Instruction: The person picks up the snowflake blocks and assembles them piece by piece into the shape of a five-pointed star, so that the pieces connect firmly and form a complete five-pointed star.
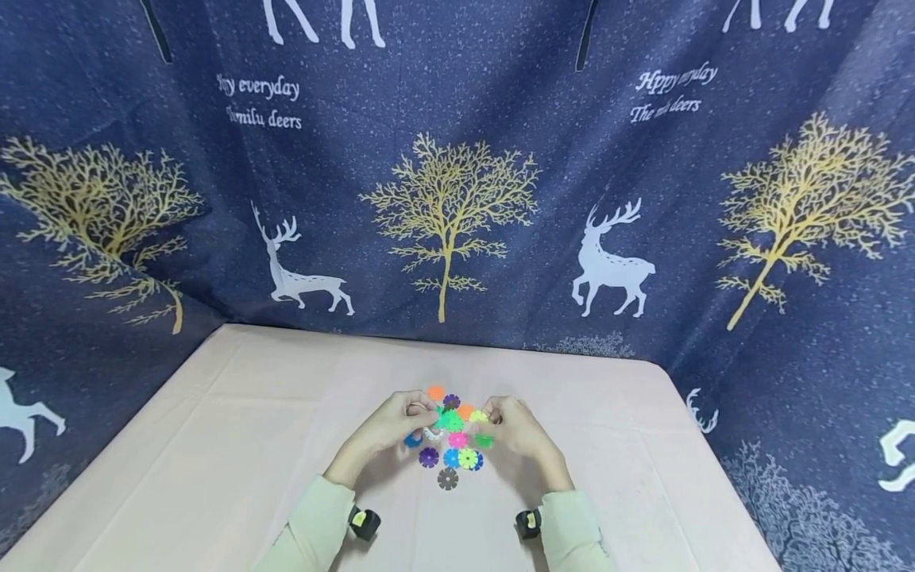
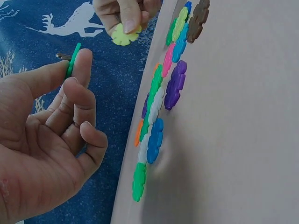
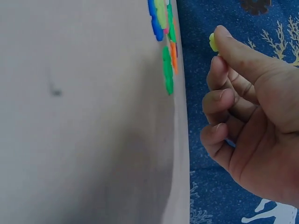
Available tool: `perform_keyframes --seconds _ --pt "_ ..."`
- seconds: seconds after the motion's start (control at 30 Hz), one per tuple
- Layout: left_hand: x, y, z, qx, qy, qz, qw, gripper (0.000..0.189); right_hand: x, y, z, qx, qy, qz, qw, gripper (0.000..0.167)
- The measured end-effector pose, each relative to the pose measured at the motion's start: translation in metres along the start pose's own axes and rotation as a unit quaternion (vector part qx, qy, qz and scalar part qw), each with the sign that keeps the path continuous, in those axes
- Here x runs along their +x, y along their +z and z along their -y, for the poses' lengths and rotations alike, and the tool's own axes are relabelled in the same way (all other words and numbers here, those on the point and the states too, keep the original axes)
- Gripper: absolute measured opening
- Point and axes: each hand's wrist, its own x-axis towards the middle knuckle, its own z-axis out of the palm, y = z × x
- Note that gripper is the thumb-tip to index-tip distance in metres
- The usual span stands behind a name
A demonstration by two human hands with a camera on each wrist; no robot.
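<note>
So the left hand (image 2: 51, 135), at the left of its own wrist view, has a green disc (image 2: 73, 60) pinched by the rim between thumb and index finger, the other fingers bent loosely. A brown disc (image 3: 257, 7) sticks out from the green one — they look joined, though I can't tell how deep. The right hand (image 3: 254, 116), right side of its own wrist view, pinches a yellow disc (image 2: 124, 37) the same way, and there's a gap between it and the green one.

Looks like a slot-together step to me, so here's how I'd do it. Keep both pinches out at the rim so the facing notches stay free. Turn the yellow one so it stands across the green one, line up notch to notch, then push straight in — any twist could pop the brown one loose. Those bent fingers on the left could come up and steady the brown disc too.

Further out, lower middle of the head view, the spare discs lie scattered on the pale pink table (image 1: 608, 445): a purple disc (image 1: 429, 457), a pink disc (image 1: 457, 440) and an orange disc (image 1: 436, 392), among others. A dropped piece could easily get lost in there. Behind it all, filling the upper frame, hangs the blue curtain (image 1: 500, 103).
</note>
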Motion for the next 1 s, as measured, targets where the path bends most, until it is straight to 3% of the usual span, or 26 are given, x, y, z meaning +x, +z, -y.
perform_keyframes --seconds 1.0 --pt "-0.001 -0.003 -0.006 -0.015 -0.004 0.002 0.9999 0.023 -0.001 -0.004 0.032 -0.028 -0.052 -0.023 0.9980 0.008"
